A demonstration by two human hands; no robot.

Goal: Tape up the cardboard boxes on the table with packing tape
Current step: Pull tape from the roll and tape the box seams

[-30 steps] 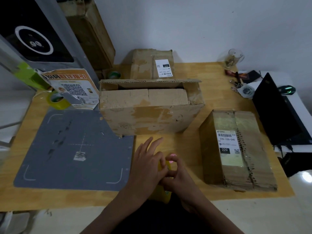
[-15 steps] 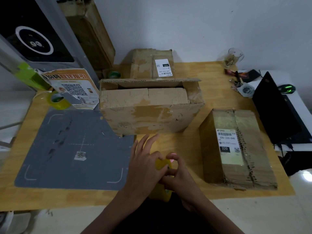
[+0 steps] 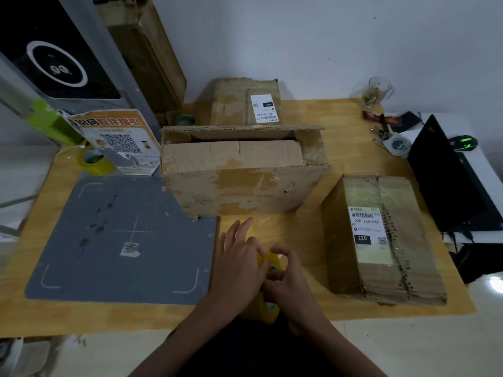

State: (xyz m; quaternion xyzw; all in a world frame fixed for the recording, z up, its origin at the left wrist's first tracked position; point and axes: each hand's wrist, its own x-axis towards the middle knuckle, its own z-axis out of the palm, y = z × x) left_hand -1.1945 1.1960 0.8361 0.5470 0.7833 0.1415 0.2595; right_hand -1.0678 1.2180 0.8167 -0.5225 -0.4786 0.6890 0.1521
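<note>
Both hands meet over a yellow roll of packing tape (image 3: pixel 268 308) at the table's near edge. My right hand (image 3: pixel 285 284) grips the roll from the right. My left hand (image 3: pixel 239 265) lies across its top, thumb and forefinger pinching at the tape's surface, the other fingers spread. Most of the roll is hidden by the hands. A large worn cardboard box (image 3: pixel 242 175) stands just beyond, its far flap raised. A labelled box (image 3: pixel 381 238) lies to the right. A third labelled box (image 3: pixel 245 103) sits at the back.
A grey mat (image 3: pixel 122 240) covers the table's left part. A second tape roll (image 3: pixel 94 161) and an orange QR card (image 3: pixel 119 140) lie at back left. A glass (image 3: pixel 374 92), keys (image 3: pixel 386 136), a black laptop (image 3: pixel 446 180) and a mouse (image 3: pixel 464 142) occupy the right side.
The hands have stayed over the roll. My left hand's fingers have shifted slightly on the tape's surface, and the view has tilted a little.
</note>
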